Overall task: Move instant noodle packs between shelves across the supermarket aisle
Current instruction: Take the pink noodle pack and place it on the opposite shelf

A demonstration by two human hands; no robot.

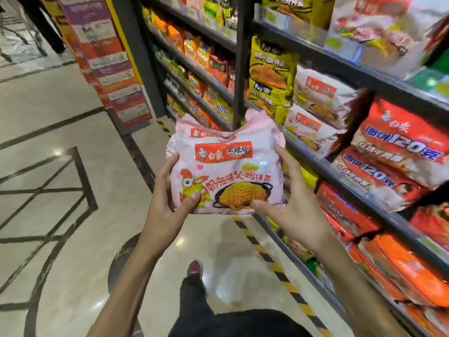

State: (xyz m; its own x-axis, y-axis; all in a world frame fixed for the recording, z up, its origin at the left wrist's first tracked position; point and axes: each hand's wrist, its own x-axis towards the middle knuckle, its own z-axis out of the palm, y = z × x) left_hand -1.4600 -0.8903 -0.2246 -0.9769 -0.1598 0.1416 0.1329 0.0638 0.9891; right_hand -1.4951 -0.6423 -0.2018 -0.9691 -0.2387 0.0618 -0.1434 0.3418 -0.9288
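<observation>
Both the left hand (167, 198) and right hand (297, 206) pinched the pink noodle pack (226, 166) by its edges, fingers probably behind; slick film could slip from that shallow grip.

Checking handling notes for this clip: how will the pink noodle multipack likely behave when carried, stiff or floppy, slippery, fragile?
Probably floppy: the pink noodle multipack is soft film, crumpled at the top. Its glossy wrap may be slippery, perhaps why the left hand and right hand both hold it. Likely light for its puffy bulk.
</observation>
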